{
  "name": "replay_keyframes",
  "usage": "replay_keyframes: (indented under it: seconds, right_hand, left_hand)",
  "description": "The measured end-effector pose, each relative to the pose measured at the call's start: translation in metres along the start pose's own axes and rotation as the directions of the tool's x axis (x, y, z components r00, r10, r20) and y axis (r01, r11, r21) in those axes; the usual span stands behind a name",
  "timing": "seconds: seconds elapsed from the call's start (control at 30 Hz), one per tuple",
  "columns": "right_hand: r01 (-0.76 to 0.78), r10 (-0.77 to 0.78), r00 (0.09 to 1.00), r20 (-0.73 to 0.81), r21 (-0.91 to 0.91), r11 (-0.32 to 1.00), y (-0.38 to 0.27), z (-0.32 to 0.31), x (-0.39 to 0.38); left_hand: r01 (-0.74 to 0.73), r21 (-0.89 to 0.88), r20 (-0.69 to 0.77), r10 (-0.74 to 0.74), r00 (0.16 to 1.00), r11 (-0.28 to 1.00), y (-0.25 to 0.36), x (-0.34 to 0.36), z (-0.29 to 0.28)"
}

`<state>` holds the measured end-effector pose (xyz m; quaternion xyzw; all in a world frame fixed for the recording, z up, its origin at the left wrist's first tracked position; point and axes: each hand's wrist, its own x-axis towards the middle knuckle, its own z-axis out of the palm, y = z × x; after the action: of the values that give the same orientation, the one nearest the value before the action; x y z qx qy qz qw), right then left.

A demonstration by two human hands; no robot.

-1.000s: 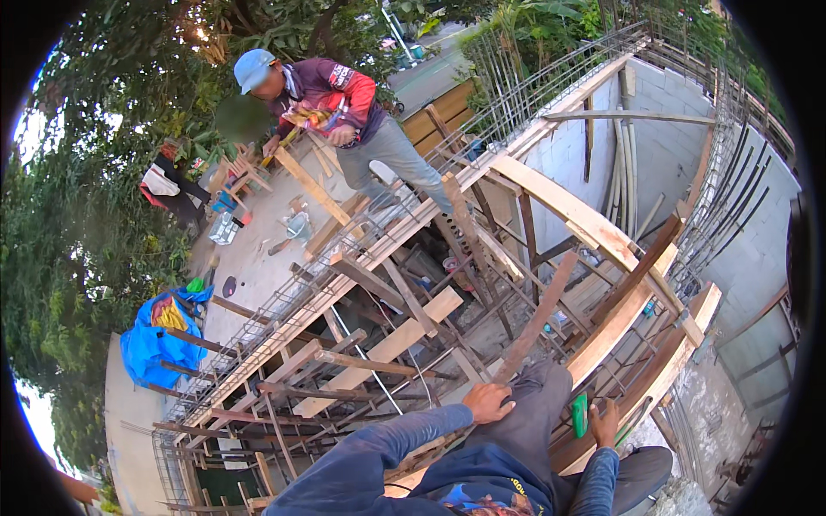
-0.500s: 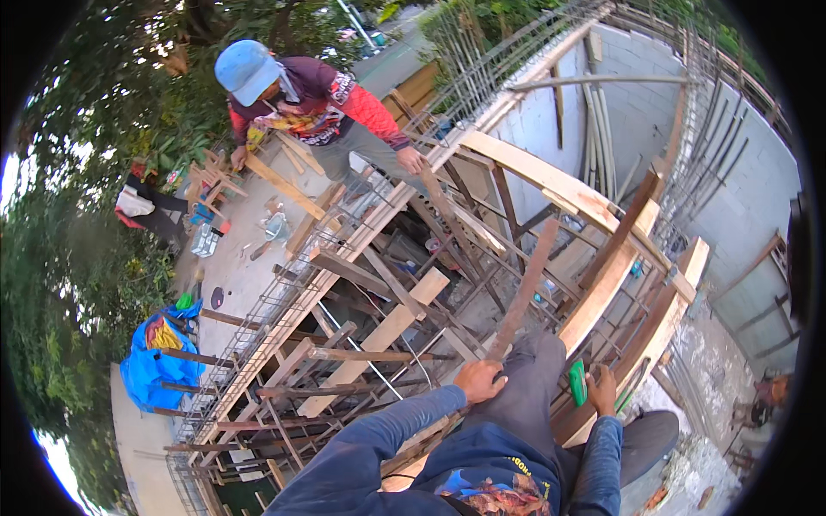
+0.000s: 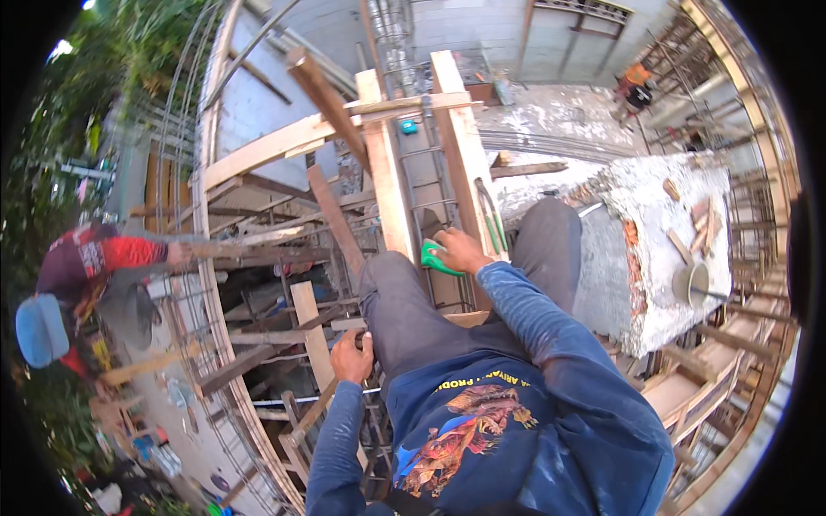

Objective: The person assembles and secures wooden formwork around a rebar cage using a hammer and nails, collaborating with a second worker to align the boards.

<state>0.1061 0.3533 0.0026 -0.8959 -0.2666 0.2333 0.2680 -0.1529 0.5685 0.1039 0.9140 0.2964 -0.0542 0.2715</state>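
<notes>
My right hand [image 3: 462,251] is closed round a green-handled tool [image 3: 441,257] between my knees; the tool's far end is hard to make out. It hangs over the gap between two pale timber boards [image 3: 391,202] that run away from me, with steel bars between them. My left hand [image 3: 353,358] is curled beside my left thigh, by an upright plank; whatever its fingers may hold is hidden. A tool with two green grips [image 3: 493,225] leans on the right-hand board. Further off, a small teal tool [image 3: 408,126] lies between the boards near a cross-piece.
A co-worker in a blue cap [image 3: 41,331] leans at the left behind a rebar-lined beam form [image 3: 225,344]. Open timber framing drops away below my left side. To the right stands a rough concrete block [image 3: 615,284] with a pan [image 3: 691,284] and wood scraps. Another person [image 3: 637,90] is far off.
My view has swung to the right. My right hand has closed on the green-handled tool and holds it over the gap. My left hand has come back from my knee to beside my thigh.
</notes>
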Motion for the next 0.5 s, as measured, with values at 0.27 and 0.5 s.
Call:
replay_keyframes:
  seconds: [0.27,0.5]
  right_hand:
    - [0.010,-0.009,1.000,-0.025,0.016,1.000,-0.015,0.004,0.000]
    - [0.026,-0.025,0.998,-0.065,0.004,1.000,-0.021,-0.006,-0.004]
  left_hand:
    - [-0.045,0.111,0.002,0.045,0.999,0.993,-0.006,-0.007,-0.001]
    - [-0.064,0.176,0.094,0.047,0.994,0.982,0.006,-0.002,-0.006]
